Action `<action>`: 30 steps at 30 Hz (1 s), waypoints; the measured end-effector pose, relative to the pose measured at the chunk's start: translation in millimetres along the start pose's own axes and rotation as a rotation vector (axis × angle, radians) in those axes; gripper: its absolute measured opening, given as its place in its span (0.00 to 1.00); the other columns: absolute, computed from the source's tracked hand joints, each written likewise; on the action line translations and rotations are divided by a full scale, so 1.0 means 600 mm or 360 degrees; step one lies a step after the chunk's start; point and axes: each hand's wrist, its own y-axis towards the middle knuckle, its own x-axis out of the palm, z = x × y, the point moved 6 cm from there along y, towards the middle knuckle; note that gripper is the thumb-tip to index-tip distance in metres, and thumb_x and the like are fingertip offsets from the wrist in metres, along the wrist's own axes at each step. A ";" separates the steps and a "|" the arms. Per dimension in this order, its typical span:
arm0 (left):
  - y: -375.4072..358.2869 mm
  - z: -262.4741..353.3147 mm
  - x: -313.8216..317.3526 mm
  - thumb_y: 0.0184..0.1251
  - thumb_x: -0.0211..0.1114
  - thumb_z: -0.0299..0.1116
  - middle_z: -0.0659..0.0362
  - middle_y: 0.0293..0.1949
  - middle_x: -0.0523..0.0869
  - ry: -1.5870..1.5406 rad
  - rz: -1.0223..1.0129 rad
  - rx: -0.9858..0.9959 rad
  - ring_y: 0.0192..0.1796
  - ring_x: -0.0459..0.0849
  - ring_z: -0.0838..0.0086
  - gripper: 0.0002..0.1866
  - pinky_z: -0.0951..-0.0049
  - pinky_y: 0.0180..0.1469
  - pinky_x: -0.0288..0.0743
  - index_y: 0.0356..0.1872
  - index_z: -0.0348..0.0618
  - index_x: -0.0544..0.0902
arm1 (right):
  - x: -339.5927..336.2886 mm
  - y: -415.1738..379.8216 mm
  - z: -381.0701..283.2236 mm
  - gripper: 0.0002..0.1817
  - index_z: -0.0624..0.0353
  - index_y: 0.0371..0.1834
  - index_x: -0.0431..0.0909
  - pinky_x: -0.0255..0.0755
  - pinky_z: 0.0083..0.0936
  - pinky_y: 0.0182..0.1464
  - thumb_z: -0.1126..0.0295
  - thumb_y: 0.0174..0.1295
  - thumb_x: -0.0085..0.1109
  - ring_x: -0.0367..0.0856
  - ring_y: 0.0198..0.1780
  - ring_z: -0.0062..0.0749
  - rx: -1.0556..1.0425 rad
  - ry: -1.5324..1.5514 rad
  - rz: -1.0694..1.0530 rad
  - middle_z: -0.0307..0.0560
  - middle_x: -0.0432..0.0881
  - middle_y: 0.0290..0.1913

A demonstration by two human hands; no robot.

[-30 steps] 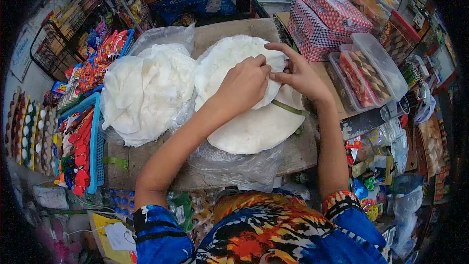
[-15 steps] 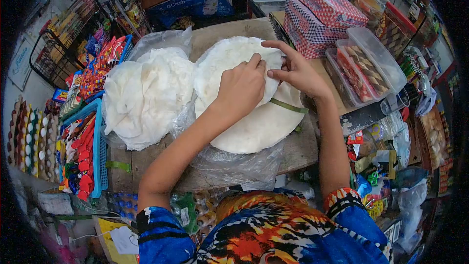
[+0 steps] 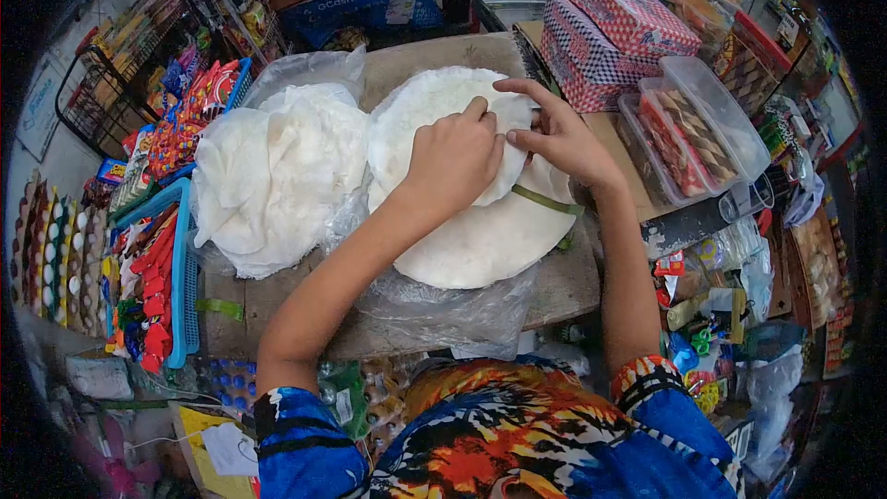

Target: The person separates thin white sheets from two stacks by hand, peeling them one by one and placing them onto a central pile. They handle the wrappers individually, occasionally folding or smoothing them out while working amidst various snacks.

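A stack of thin round white spring roll wrappers (image 3: 416, 111) lies on the table in front of me. My left hand (image 3: 455, 150) rests over its right part, fingers curled down onto the top wrapper and their tips hidden. At the stack's right edge is my right hand (image 3: 565, 137), thumb and index finger apart, the other fingers partly hidden behind. Beneath and nearer to me lies another pile of round wrappers (image 3: 480, 245), with a green strip (image 3: 547, 200) across it. A loose, crumpled heap of wrappers (image 3: 277, 176) sits to the left.
Clear plastic sheeting (image 3: 453, 310) lies along the near table edge. Blue baskets (image 3: 189, 286) of packaged snacks stand at left, beside egg trays (image 3: 60, 259). At right are checkered boxes (image 3: 601, 37) and a clear plastic container (image 3: 721, 120) of rolled snacks.
My left hand has shifted slightly left and down over the stack, its fingers still curled. My right hand stays nearly in place at the edge.
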 end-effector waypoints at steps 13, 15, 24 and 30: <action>-0.002 -0.006 0.005 0.60 0.60 0.40 0.55 0.48 0.80 -0.0003 -0.0074 -0.0013 0.37 0.84 0.54 0.19 0.55 0.38 0.77 0.47 0.37 0.81 | 0.003 0.001 -0.001 0.30 0.55 0.63 0.68 0.71 0.20 0.29 0.79 0.53 0.58 0.70 0.28 0.19 -0.0036 -0.0041 -0.0019 0.40 0.73 0.33; -0.002 -0.006 0.005 0.59 0.60 0.40 0.54 0.48 0.80 -0.0019 -0.0093 -0.0028 0.37 0.84 0.54 0.20 0.55 0.38 0.77 0.47 0.36 0.81 | 0.003 0.000 -0.002 0.30 0.55 0.63 0.68 0.70 0.20 0.29 0.79 0.53 0.58 0.70 0.28 0.19 -0.0039 -0.0042 -0.0015 0.40 0.72 0.33; -0.006 -0.001 0.007 0.54 0.62 0.35 0.50 0.49 0.78 -0.0014 -0.0183 -0.0055 0.37 0.84 0.52 0.23 0.53 0.39 0.76 0.51 0.34 0.77 | 0.003 0.003 0.004 0.29 0.55 0.61 0.69 0.71 0.20 0.28 0.80 0.52 0.58 0.70 0.27 0.19 -0.0083 -0.0060 -0.0002 0.40 0.72 0.31; -0.008 0.000 0.015 0.50 0.61 0.31 0.49 0.52 0.75 0.0015 -0.0306 -0.0060 0.39 0.83 0.52 0.27 0.53 0.40 0.77 0.54 0.32 0.74 | 0.006 0.002 0.000 0.28 0.57 0.60 0.70 0.71 0.19 0.28 0.79 0.52 0.56 0.72 0.27 0.18 -0.0078 -0.0049 -0.0041 0.41 0.74 0.32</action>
